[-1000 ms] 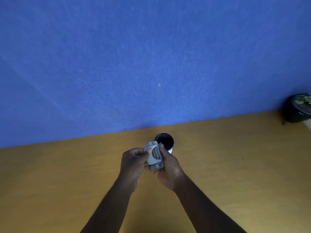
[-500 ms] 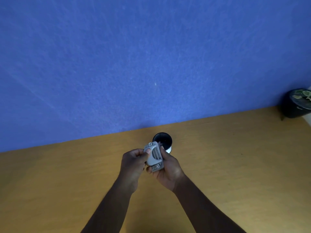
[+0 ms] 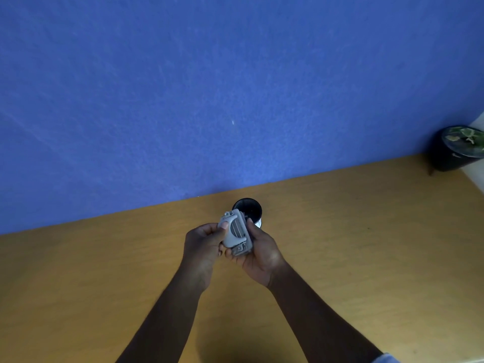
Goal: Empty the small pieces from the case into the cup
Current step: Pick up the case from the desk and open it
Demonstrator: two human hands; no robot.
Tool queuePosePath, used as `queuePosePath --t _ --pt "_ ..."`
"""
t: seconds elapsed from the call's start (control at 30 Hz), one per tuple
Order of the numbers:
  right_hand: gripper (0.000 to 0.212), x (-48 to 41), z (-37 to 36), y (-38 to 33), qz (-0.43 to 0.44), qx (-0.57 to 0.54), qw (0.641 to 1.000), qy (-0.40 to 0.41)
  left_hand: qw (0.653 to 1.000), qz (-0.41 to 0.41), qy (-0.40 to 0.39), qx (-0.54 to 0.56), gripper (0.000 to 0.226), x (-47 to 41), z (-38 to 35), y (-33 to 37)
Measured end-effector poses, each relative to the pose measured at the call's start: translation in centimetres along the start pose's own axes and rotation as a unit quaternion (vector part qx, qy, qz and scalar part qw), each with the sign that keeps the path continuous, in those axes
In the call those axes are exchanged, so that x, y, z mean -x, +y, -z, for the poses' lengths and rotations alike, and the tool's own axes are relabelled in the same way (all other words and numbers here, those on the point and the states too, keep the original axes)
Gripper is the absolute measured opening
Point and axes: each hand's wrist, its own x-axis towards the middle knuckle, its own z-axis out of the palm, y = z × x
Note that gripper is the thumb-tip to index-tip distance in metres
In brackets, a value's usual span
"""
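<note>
So the blue wall (image 3: 209,87) filled most of the view, with the wooden table (image 3: 366,258) running along its foot. Way off at the far right sat a dark pot (image 3: 455,150) with some leaves in it, nothing to do with the job as far as I could tell.

Both hands were up off the table, wrapped around the little grey case (image 3: 235,233). The right hand (image 3: 259,254) cradled it from below and the side, which looked like the carrying grip, while the left hand (image 3: 203,241) had its thumb pressed on the top left corner, probably working a latch or lid. Couldn't tell if it was open at all.

The case was held just on the near side of the black cup (image 3: 247,210), its far end overlapping the rim in view. My guess is that was on purpose, so anything falling out would land inside. The small pieces themselves weren't visible, and the cup's inside was too dark to read.
</note>
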Motion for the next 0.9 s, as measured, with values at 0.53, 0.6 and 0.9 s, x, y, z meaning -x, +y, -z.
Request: queuePosePath --t 0.53,0.6,0.9 --pt "0.066 0.5 0.5 -0.5 0.02 0.024 0.999 0.006 0.961 0.05 -0.184 0.198 0.042 0.2 1.9 -1.2" --pt "0.066 0.5 0.4 -0.5 0.02 0.02 1.0 0.012 0.952 0.04 -0.199 0.229 0.047 0.3 2.0 -1.4" --pt "0.059 0.7 0.0 -0.7 0.027 0.009 0.998 0.064 0.921 0.038 -0.199 0.332 0.037 0.3 2.5 -1.8"
